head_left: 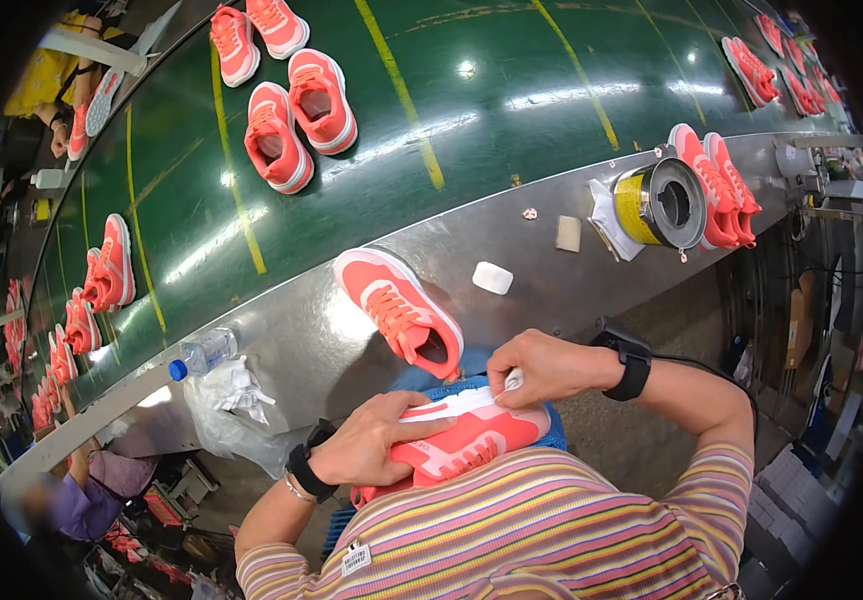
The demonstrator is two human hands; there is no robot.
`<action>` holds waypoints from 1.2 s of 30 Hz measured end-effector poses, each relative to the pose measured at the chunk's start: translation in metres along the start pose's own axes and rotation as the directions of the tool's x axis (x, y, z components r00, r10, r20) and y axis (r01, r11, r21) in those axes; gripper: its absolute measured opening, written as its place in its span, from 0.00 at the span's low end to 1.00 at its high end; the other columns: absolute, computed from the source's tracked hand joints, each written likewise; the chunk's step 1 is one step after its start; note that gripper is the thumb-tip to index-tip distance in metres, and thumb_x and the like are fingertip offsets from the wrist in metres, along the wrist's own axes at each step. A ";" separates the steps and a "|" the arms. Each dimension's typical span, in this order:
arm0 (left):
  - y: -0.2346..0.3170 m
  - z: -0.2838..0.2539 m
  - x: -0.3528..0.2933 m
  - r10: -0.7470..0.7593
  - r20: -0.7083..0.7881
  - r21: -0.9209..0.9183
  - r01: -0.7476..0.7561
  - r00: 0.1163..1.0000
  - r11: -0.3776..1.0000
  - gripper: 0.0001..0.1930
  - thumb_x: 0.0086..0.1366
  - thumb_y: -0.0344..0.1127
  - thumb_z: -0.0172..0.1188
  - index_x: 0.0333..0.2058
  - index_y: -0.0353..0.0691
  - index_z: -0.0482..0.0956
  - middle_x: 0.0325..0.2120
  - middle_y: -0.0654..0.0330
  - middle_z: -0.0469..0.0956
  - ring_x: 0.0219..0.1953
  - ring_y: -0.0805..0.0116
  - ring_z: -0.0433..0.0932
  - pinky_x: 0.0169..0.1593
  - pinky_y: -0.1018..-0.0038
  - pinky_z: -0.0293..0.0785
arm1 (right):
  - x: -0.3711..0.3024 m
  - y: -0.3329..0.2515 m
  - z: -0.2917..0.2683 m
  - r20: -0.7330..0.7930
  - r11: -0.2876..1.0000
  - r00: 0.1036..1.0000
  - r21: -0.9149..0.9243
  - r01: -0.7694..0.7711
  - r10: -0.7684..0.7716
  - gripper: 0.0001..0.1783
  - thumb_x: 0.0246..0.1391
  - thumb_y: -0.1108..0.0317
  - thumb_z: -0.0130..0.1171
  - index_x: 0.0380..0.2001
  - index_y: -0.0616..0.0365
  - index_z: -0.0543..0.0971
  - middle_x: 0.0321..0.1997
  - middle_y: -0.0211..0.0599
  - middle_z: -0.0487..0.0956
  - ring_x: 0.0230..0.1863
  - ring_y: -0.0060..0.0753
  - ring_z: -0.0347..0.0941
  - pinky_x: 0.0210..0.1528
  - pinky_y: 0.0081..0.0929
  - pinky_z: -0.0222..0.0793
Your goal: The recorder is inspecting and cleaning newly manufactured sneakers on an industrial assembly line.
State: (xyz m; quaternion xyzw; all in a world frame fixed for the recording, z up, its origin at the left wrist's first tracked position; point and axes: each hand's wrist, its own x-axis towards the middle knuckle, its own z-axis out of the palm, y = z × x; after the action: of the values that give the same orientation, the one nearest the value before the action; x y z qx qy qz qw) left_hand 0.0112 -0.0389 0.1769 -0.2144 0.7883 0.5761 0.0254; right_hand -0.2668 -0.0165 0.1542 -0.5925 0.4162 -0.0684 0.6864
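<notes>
A coral-pink sneaker point(481, 442) with a white sole lies on its side close against my body. My left hand point(369, 442) grips it from the left, fingers stretched over the sole edge. My right hand point(543, 368) is closed in a pinch around a small white wad point(514, 380), which meets the sole edge at the sneaker's other end. What the wad is made of cannot be made out. Just beyond my hands, a matching sneaker point(391, 305) rests on the metal ledge point(311, 350). Something blue point(554, 430) shows beneath the held sneaker.
A white block point(492, 278) and a beige block point(568, 234) lie on the ledge. Further right are an open can point(676, 205) and a sneaker pair point(716, 190). A bottle point(206, 352) and white cloths point(234, 388) sit left. More sneakers point(319, 100) stand on the green belt point(491, 130).
</notes>
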 end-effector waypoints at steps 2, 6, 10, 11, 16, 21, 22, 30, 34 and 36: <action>0.000 0.000 0.000 0.003 0.005 0.005 -0.003 1.000 1.000 0.33 0.40 0.30 0.62 0.52 0.52 0.74 0.47 0.46 0.70 0.47 0.50 0.70 0.51 0.64 0.66 | 0.010 -0.009 0.002 0.028 1.000 0.999 -0.001 0.026 -0.026 0.08 0.40 0.68 0.61 0.23 0.62 0.77 0.24 0.39 0.78 0.27 0.32 0.75 0.32 0.26 0.68; -0.001 0.001 -0.004 0.007 0.002 0.017 -0.007 1.000 1.000 0.33 0.40 0.31 0.62 0.52 0.52 0.74 0.47 0.46 0.70 0.47 0.50 0.70 0.51 0.64 0.66 | 0.007 -0.006 0.003 0.037 0.999 0.999 -0.043 0.026 -0.024 0.08 0.40 0.68 0.61 0.24 0.62 0.77 0.24 0.39 0.78 0.28 0.32 0.76 0.32 0.26 0.69; -0.003 0.000 -0.004 -0.003 -0.004 0.006 0.003 1.000 1.000 0.33 0.40 0.30 0.63 0.52 0.52 0.74 0.47 0.46 0.70 0.47 0.50 0.70 0.52 0.64 0.66 | 0.003 -0.003 -0.001 0.057 0.999 0.997 -0.005 -0.044 0.045 0.09 0.41 0.68 0.61 0.24 0.62 0.77 0.24 0.40 0.78 0.28 0.34 0.76 0.32 0.26 0.69; -0.003 0.000 -0.004 -0.003 0.001 -0.005 0.003 1.000 1.000 0.33 0.41 0.31 0.63 0.52 0.52 0.74 0.47 0.46 0.70 0.47 0.50 0.70 0.52 0.64 0.66 | 0.008 -0.005 0.000 0.074 1.000 0.997 -0.007 -0.021 0.022 0.08 0.41 0.68 0.61 0.25 0.62 0.77 0.25 0.40 0.78 0.28 0.35 0.76 0.32 0.26 0.69; -0.004 0.000 -0.005 -0.007 0.004 -0.022 0.007 1.000 1.000 0.32 0.41 0.31 0.63 0.52 0.52 0.75 0.47 0.46 0.70 0.48 0.50 0.70 0.52 0.64 0.66 | 0.014 -0.002 0.006 0.045 0.995 0.994 0.023 0.098 -0.099 0.07 0.39 0.69 0.59 0.22 0.62 0.77 0.21 0.42 0.77 0.26 0.42 0.75 0.30 0.31 0.68; -0.012 0.002 -0.007 -0.035 0.015 -0.070 0.035 0.999 0.997 0.31 0.42 0.31 0.63 0.51 0.52 0.75 0.48 0.46 0.69 0.49 0.50 0.70 0.54 0.63 0.65 | 0.009 0.004 0.000 0.097 0.997 0.994 -0.056 0.047 -0.041 0.08 0.42 0.68 0.60 0.26 0.62 0.76 0.27 0.41 0.77 0.31 0.38 0.75 0.35 0.29 0.69; -0.014 0.003 -0.006 -0.034 0.015 -0.072 0.035 0.999 0.997 0.31 0.42 0.31 0.63 0.51 0.52 0.75 0.48 0.46 0.69 0.49 0.50 0.70 0.54 0.63 0.65 | 0.013 0.003 0.001 0.098 0.997 0.994 -0.056 0.045 -0.039 0.08 0.42 0.68 0.60 0.26 0.62 0.76 0.27 0.41 0.77 0.31 0.38 0.75 0.35 0.29 0.69; -0.020 0.007 -0.010 -0.040 0.023 -0.172 0.043 0.999 0.984 0.30 0.44 0.32 0.62 0.51 0.49 0.74 0.49 0.46 0.69 0.49 0.50 0.70 0.54 0.63 0.65 | 0.014 0.009 0.000 0.138 0.997 0.988 -0.038 0.074 -0.068 0.08 0.45 0.68 0.60 0.28 0.61 0.78 0.29 0.40 0.78 0.33 0.37 0.75 0.37 0.29 0.69; -0.020 0.006 -0.015 -0.080 0.009 -0.228 0.080 0.997 0.970 0.30 0.45 0.32 0.62 0.52 0.50 0.74 0.49 0.46 0.69 0.49 0.50 0.70 0.54 0.64 0.65 | 0.006 0.000 -0.004 0.070 0.999 0.996 -0.014 0.052 -0.051 0.09 0.48 0.68 0.59 0.32 0.61 0.79 0.30 0.41 0.79 0.34 0.38 0.75 0.37 0.28 0.69; -0.020 0.007 -0.018 -0.082 -0.024 -0.202 0.076 0.996 0.977 0.30 0.45 0.33 0.62 0.52 0.51 0.74 0.49 0.46 0.69 0.49 0.50 0.70 0.54 0.64 0.65 | 0.007 0.000 -0.004 0.062 0.996 0.994 -0.023 0.087 -0.086 0.09 0.49 0.68 0.59 0.32 0.61 0.80 0.30 0.41 0.78 0.34 0.38 0.75 0.37 0.28 0.69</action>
State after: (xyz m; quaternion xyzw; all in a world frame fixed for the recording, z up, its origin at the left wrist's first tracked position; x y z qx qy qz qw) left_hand 0.0334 -0.0318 0.1623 -0.2562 0.7174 0.6476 0.0139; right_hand -0.2648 -0.0237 0.1511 -0.6207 0.3700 -0.0746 0.6872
